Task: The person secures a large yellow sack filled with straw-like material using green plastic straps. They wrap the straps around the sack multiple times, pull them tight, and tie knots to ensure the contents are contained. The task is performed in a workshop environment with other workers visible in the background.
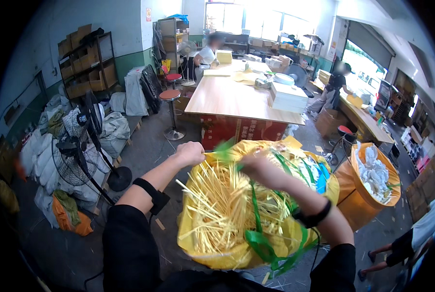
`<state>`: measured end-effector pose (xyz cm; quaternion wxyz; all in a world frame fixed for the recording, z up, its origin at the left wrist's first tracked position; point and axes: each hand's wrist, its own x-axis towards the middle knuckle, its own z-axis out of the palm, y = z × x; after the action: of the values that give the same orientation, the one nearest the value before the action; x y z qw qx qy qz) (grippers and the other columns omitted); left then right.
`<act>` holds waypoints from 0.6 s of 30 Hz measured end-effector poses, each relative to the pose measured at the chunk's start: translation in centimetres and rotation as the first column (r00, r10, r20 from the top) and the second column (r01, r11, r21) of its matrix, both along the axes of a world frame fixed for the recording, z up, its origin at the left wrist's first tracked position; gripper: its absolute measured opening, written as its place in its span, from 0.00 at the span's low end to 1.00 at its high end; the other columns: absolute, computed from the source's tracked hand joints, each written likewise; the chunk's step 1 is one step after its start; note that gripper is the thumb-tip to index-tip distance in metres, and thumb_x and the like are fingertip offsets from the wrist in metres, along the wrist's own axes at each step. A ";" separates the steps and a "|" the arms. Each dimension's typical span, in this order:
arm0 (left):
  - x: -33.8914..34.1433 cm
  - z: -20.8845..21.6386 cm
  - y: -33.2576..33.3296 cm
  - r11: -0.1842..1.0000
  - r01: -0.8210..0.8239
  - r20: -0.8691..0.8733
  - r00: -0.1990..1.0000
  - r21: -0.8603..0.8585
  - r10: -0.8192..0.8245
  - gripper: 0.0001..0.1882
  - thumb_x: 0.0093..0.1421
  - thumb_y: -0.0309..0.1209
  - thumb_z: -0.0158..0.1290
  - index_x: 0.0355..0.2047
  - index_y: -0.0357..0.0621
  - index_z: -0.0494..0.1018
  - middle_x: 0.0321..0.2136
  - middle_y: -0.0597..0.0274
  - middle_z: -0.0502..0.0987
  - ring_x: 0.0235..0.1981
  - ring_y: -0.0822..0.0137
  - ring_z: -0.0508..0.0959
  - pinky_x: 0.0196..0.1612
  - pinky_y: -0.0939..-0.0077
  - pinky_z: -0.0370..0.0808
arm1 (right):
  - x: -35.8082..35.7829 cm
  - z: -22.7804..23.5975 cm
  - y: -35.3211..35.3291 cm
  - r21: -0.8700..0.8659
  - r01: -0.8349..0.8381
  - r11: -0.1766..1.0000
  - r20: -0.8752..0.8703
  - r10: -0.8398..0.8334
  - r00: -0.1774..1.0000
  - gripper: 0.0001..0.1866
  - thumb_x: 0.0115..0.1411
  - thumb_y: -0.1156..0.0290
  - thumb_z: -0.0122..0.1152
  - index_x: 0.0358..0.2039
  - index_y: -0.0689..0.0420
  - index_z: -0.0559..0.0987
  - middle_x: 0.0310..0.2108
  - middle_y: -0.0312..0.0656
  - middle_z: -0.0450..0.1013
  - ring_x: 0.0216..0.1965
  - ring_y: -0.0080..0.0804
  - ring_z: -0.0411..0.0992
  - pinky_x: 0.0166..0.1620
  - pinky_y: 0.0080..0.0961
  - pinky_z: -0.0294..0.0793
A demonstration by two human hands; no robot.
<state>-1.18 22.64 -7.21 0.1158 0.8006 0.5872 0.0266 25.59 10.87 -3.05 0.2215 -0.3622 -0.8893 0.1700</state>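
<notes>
The open, yellow woven sack (212,259) of thin, pale strips (222,194) appears floor-standing, probably bulky, soft-walled and best taken by its rim; the left hand (190,153) apparently grips its far-left edge, the blurred right hand's (257,168) hold being indeterminate.

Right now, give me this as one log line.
left hand: near far-left rim, yellow sack | right hand: blurred, above sack | contents: pale strips, green ribbon | grips: unclear

Left hand (190,154) curled near far rim of yellow sack (212,259); right hand (259,168) blurred above it. Sack heaped with thin pale strips (218,207), green ribbon (260,246). Beyond: wooden table (227,97). Right: orange sack (359,208), white scraps (371,171).
</notes>
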 end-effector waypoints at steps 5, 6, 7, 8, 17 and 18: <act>-1.2 -0.4 3.5 0.983 0.080 0.189 0.981 -0.164 -0.048 0.15 0.53 0.36 0.56 0.38 0.42 0.83 0.31 0.50 0.83 0.35 0.60 0.83 0.39 0.68 0.78 | -10.1 -9.7 3.8 -0.215 -0.120 0.969 0.658 0.234 0.715 0.18 0.61 0.65 0.53 0.48 0.61 0.76 0.53 0.52 0.67 0.45 0.50 0.76 0.46 0.44 0.77; -1.5 -0.4 3.3 0.983 0.128 0.243 0.965 -0.131 -0.093 0.15 0.53 0.34 0.56 0.38 0.40 0.83 0.30 0.50 0.83 0.34 0.62 0.83 0.39 0.69 0.78 | -10.5 -13.0 5.5 -0.217 -0.175 0.960 0.671 0.277 0.688 0.19 0.60 0.64 0.54 0.48 0.61 0.76 0.54 0.52 0.67 0.45 0.51 0.77 0.46 0.44 0.77; -1.9 -0.5 3.1 0.981 0.167 0.302 0.944 -0.098 -0.131 0.14 0.53 0.32 0.57 0.37 0.38 0.83 0.29 0.51 0.83 0.32 0.64 0.82 0.38 0.70 0.78 | -11.1 -15.2 6.8 -0.224 -0.236 0.946 0.686 0.325 0.651 0.20 0.58 0.64 0.54 0.49 0.61 0.76 0.54 0.53 0.67 0.45 0.52 0.77 0.47 0.44 0.77; -1.6 -0.2 2.8 0.970 0.187 0.348 0.930 -0.158 -0.122 0.14 0.53 0.31 0.56 0.38 0.37 0.82 0.29 0.52 0.83 0.32 0.66 0.82 0.39 0.71 0.77 | -10.9 -15.0 7.0 -0.251 -0.199 0.947 0.669 0.319 0.671 0.21 0.58 0.63 0.55 0.49 0.61 0.76 0.54 0.54 0.67 0.45 0.52 0.77 0.47 0.44 0.77; -1.6 -0.3 1.6 0.894 0.378 0.508 0.834 -0.241 -0.216 0.18 0.57 0.32 0.56 0.45 0.36 0.79 0.35 0.52 0.82 0.38 0.64 0.80 0.46 0.71 0.74 | -7.3 -4.9 5.3 -0.251 -0.237 0.939 0.493 0.335 0.803 0.29 0.60 0.56 0.60 0.56 0.61 0.69 0.50 0.56 0.67 0.45 0.56 0.75 0.48 0.47 0.75; -1.3 0.2 1.0 0.930 0.330 0.330 0.906 -0.159 -0.265 0.17 0.57 0.33 0.57 0.45 0.39 0.80 0.36 0.51 0.82 0.39 0.61 0.80 0.46 0.70 0.75 | -6.2 -3.8 4.7 -0.199 -0.246 0.949 0.453 0.312 0.835 0.31 0.59 0.52 0.62 0.56 0.59 0.70 0.48 0.55 0.68 0.46 0.56 0.75 0.48 0.47 0.74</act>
<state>-2.49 23.63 -7.02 0.2913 0.8507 0.4322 0.0682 19.38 15.53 -6.87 -0.0572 -0.2730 -0.9461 0.1643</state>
